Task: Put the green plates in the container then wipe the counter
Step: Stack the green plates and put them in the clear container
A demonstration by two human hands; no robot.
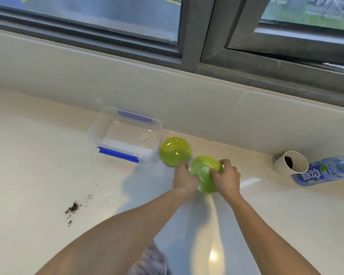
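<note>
Both of our hands sit just right of the frame's centre, gripping one green plate (pixel 204 176) between them: the left hand (pixel 184 179) clasps its left rim and the right hand (pixel 225 178) pinches its right rim, thumb over the edge. We cannot tell whether the plate is lifted off the pale surface (pixel 48 175) or only tipped on it.

A second green plate (pixel 175 151) lies flat up and to the left, close to the left hand's fingers, with no hand on it. Beyond that, further up-left, the clear container (pixel 125 137) with blue clips stands open, just beside the second plate.

So the container lies up-left of the held plate, its long side running toward the upper right, and the left hand is the nearer one. We judge the carry must pass over the resting plate.

Dark crumbs (pixel 74 208) are scattered at lower left for the wiping; a paper cup (pixel 291 162) and a bottle (pixel 324 171) lie at the right edge.
</note>
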